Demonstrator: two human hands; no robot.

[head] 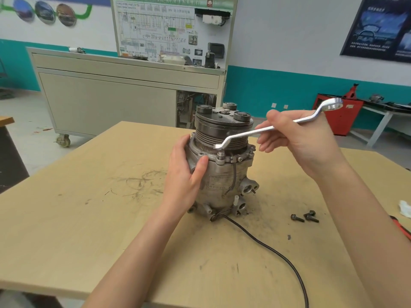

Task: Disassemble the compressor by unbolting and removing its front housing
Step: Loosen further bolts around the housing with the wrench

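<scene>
The grimy grey cast-metal compressor (222, 183) is standing on end near the middle of the pale wooden table (89, 218), with its dark grooved pulley (222, 130) facing up. The left hand (184, 172) is wrapping round the upper body, thumb lying across the front and fingers curling out of sight behind, apparently bracing it. The right hand (295, 138) is pinching the shank of a bright steel offset ring spanner (251, 132) between thumb and fingertips.

The unbolting looks partly done. A small cluster of dark loose bolts (304, 217) is lying on the table to the right, well apart from the compressor. The rest is still to do: a silver flange bolt (220, 154) and a second bolt head (239, 159) further right are sitting in the rim of the front housing (249, 152), and that housing is still resting on the body.

Several things are hard to read:
- The spanner's lower ring is sitting at the flange bolt, but whether it is seated on the head or just above it I cannot tell.
- The far side of the rim is hiding behind the pulley and the left hand, so the remaining bolts cannot be counted.
- The plate on the body is too blurred to read.
- The thin black cable (266, 247) is running off the bottom edge, its end cut off.
</scene>
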